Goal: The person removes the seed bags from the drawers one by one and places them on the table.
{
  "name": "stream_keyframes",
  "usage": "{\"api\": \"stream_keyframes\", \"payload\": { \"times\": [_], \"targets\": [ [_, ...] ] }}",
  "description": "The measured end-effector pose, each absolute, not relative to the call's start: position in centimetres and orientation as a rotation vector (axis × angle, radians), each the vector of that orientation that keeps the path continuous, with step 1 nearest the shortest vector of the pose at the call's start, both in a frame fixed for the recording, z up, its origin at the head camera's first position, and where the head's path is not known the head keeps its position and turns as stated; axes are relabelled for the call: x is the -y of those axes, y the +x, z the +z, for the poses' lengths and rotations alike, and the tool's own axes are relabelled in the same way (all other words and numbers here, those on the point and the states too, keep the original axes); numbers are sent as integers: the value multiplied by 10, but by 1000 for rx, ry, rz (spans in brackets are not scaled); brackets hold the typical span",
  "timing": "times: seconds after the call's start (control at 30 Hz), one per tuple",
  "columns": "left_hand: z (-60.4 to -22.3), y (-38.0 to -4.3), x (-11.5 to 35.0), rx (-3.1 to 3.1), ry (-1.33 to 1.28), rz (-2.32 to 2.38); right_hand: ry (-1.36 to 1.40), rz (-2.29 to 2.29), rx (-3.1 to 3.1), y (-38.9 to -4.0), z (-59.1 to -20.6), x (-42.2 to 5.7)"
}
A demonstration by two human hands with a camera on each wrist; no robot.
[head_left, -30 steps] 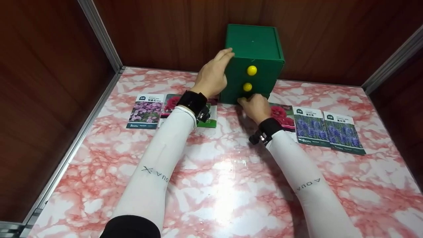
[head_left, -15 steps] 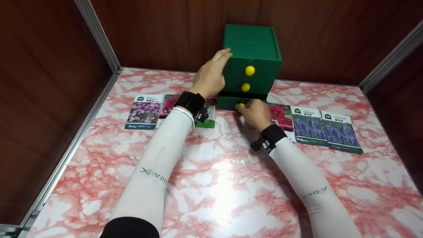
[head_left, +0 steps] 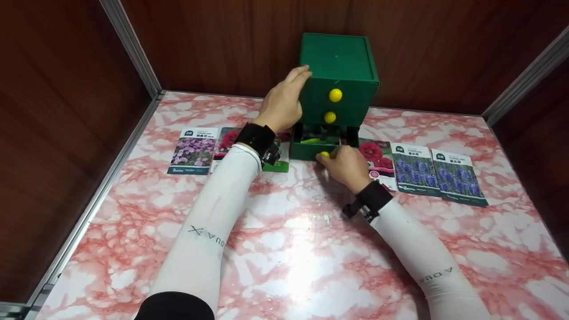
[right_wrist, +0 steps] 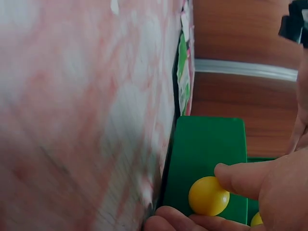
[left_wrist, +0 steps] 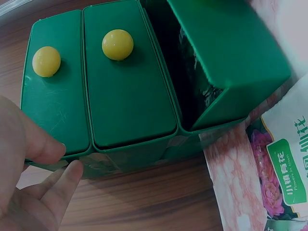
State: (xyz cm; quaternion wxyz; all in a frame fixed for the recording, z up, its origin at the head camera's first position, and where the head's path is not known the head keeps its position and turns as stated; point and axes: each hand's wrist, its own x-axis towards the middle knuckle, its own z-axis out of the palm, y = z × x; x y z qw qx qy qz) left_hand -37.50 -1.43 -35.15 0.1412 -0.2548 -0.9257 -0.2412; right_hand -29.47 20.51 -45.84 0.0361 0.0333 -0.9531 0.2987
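A green three-drawer box (head_left: pixel 336 58) with yellow knobs stands near the back wall. My left hand (head_left: pixel 282 104) rests against its upper left edge, fingers mostly straight, with the thumb near the front corner in the left wrist view. With my right hand (head_left: pixel 346 165) I pinch the yellow knob (right_wrist: pixel 209 196) of the bottom drawer (head_left: pixel 304 152). That drawer is pulled part way out, and something shiny with a bright green patch (head_left: pixel 314 140) shows inside. The middle knob (head_left: pixel 330 117) and top knob (head_left: pixel 335 95) sit on closed drawers.
Flower seed packets lie on both sides of the box: a purple-pink one (head_left: pixel 193 151) far left, a red-flowered one (head_left: pixel 378 164) and two violet ones (head_left: pixel 415 168) at the right. Brown panels (head_left: pixel 222 49) wall the marbled table (head_left: pixel 284 266) behind and at the sides.
My right hand has moved toward me with the bottom drawer's knob, and the drawer has slid out so its inside shows. My left hand has stayed on the box.
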Motion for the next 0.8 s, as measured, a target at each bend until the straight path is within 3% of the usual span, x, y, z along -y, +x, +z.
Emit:
{"api": "stream_keyframes", "payload": {
  "times": [0.8],
  "targets": [
    [-353, -377, 13, 2669, -742, -729, 221, 838, 2958, -256, -458, -206]
  ]
}}
